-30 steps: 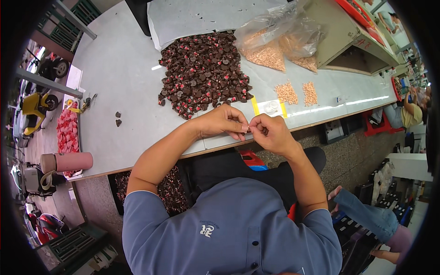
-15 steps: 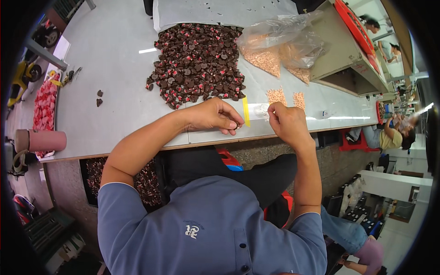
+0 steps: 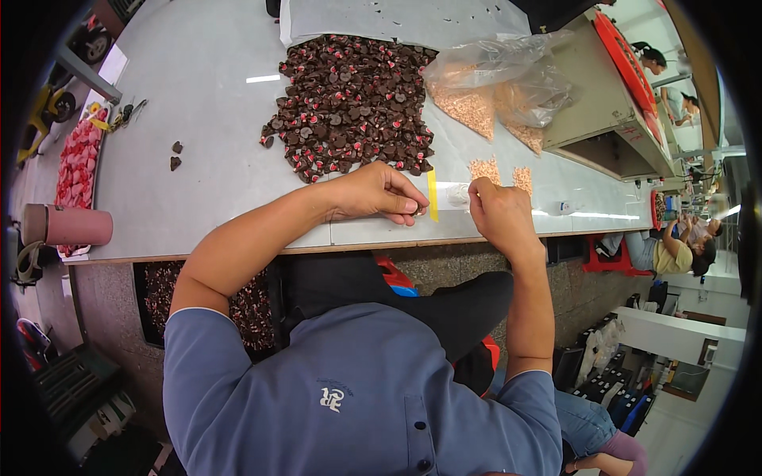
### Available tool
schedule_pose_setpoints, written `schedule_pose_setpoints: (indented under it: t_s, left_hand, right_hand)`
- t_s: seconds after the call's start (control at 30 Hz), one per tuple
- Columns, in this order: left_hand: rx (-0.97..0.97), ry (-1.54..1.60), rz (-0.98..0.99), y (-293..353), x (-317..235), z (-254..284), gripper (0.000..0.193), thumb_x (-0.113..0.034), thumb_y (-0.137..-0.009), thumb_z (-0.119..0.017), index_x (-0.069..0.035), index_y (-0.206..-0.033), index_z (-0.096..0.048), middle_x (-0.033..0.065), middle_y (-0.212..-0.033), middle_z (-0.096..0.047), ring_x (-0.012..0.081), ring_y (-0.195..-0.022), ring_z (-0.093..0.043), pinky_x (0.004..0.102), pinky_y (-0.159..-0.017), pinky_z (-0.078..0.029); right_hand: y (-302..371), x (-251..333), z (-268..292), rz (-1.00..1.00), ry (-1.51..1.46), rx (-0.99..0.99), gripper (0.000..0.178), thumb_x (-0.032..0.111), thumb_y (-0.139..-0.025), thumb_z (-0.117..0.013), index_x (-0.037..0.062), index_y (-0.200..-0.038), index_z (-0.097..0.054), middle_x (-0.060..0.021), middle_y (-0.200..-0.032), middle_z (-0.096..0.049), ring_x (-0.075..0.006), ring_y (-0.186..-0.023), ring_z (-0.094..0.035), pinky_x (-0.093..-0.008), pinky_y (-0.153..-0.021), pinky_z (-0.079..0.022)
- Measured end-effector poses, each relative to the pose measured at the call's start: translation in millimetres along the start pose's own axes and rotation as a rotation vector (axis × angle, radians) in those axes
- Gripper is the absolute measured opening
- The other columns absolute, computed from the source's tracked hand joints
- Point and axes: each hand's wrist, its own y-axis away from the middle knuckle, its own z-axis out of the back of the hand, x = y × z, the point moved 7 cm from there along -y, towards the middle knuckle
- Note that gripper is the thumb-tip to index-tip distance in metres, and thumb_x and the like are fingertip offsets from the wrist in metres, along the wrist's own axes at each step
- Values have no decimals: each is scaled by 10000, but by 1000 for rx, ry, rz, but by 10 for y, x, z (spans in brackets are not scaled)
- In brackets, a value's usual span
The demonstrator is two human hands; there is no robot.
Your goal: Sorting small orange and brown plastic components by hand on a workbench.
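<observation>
My left hand [image 3: 378, 195] pinches a small dark piece [image 3: 419, 211] between thumb and fingertips, just above the table's near edge. It looks like the dark brown, heart-like pieces with red and pink spots in the large pile [image 3: 353, 103] beyond that hand. My right hand [image 3: 503, 216] is closed, its fingertips pressed together beside a small white patch [image 3: 459, 195]; whatever they hold is hidden. Between the hands a yellow tape strip [image 3: 432, 195] crosses the table. Two little heaps of small peach-coloured bits, a left heap [image 3: 484, 169] and a right heap [image 3: 522, 179], lie just past my right hand.
Clear plastic bags [image 3: 464, 99] of peach-coloured bits stand behind, beside a grey metal box [image 3: 599, 99]. A pink cup [image 3: 78, 224] and a tray of pink-red pieces [image 3: 79, 163] are at the left. Two loose dark pieces [image 3: 175, 163] lie nearby. Other people sit at the right.
The view has shifted slightly, so the table's things appear a little farther right. Both hands keep nearly the same pose, the left still pinching its dark piece.
</observation>
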Motion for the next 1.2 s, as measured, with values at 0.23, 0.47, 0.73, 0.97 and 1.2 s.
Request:
schedule_pose_setpoints:
  t_s: [0.23,0.47,0.73,0.97,1.2]
  left_hand:
    - [-9,30,7,-24,51,14,273,-74,-906,-658,43,-1153,-644,130,-1058,-688,149,-869,-684,243,-769,-572]
    - [-21,23,-6,-24,12,19,278,-70,-906,-658,47,-1157,-639,137,-1030,-689,162,-883,-692,243,-771,-577]
    - [-21,14,0,-36,30,64,269,-64,-906,-656,51,-1149,-642,136,-1007,-694,159,-873,-693,243,-771,-577]
    - [-2,26,-6,-18,23,19,266,-99,-886,-690,32,-1116,-669,130,-1015,-698,155,-857,-688,260,-770,-572]
    - [44,-34,11,-15,24,41,241,-99,-873,-704,44,-1067,-686,135,-979,-706,163,-838,-690,264,-759,-570]
  right_hand:
    - [182,206,59,-195,-638,-230,52,-7,-827,-650,15,-862,-620,-60,-590,-607,-116,-499,-587,-253,-486,-449]
    - [112,482,-126,-119,-654,-291,91,12,-793,-684,41,-846,-616,-63,-559,-587,-199,-465,-593,-313,-447,-438]
    - [44,590,-101,-11,-478,-342,96,37,-793,-685,45,-855,-613,-75,-570,-595,-234,-483,-601,-344,-452,-443]
    - [83,457,-132,-140,-741,-333,123,58,-830,-686,34,-910,-596,-81,-584,-589,-231,-507,-601,-334,-479,-442]
    - [-11,394,-281,-299,-888,-8,244,88,-843,-710,34,-985,-518,-56,-624,-557,-171,-564,-546,-298,-524,-406]
